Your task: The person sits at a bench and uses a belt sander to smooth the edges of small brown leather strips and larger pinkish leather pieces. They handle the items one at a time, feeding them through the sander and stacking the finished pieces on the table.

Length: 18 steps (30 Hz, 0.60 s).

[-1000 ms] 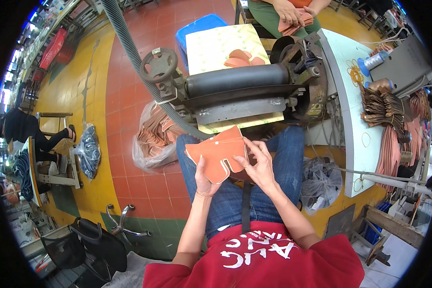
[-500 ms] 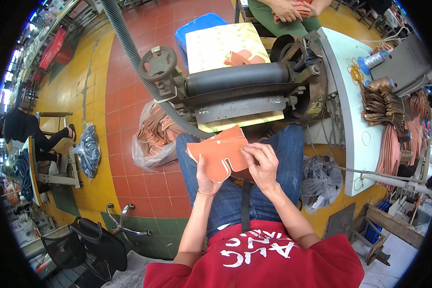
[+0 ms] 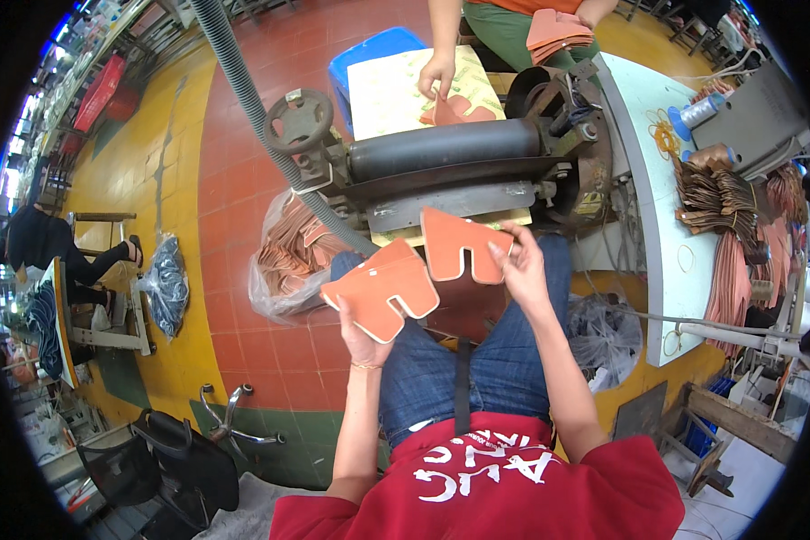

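Black-rollered machine (image 3: 445, 151) with handwheel: just beyond both grips. Clear plastic bag (image 3: 259, 286) of orange cut pieces: on the floor, left of the left grip. Left-hand notched orange panel (image 3: 373, 286): clasped at its near-left edge by the left hand (image 3: 364, 344), thumb on top; cannot tell whether more layers lie beneath. Long axis climbs to the right; notch opens lower right, toward the lap. Right-hand notched orange panel (image 3: 450, 243): pinched at its right end by the right hand (image 3: 524, 270), up beside its mate. Long axis runs crosswise, dipping right; notch faces the lap. Change: half a second ago these lay together above the left palm; now parted, so one panel is handled singly. Co-worker's hand (image 3: 438, 74), beyond the roller, has newly reached orange pieces (image 3: 466, 110).
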Each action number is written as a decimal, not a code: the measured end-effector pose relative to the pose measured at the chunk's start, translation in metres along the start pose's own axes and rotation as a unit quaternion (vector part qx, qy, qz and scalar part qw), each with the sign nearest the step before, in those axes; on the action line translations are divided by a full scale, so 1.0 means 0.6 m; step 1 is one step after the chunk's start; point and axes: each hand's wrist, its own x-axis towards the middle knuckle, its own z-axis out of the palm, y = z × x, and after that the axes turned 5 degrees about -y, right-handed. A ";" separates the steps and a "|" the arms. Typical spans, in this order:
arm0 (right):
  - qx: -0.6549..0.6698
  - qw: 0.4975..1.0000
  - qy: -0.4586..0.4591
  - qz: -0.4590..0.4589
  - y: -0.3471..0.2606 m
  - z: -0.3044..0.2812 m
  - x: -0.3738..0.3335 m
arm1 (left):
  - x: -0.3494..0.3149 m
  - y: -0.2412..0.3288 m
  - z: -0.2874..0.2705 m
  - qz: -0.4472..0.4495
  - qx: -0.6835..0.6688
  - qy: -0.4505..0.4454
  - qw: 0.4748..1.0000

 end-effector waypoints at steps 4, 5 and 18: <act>-0.077 0.996 0.041 0.028 0.029 -0.030 0.070 | -0.013 0.022 -0.019 0.002 0.024 0.032 0.999; -0.046 0.998 0.046 0.013 0.035 -0.028 0.088 | -0.017 0.025 -0.022 -0.002 0.025 0.037 0.999; 0.178 0.966 0.135 0.131 0.073 0.013 0.027 | -0.016 -0.016 -0.012 -0.053 -0.007 0.018 0.998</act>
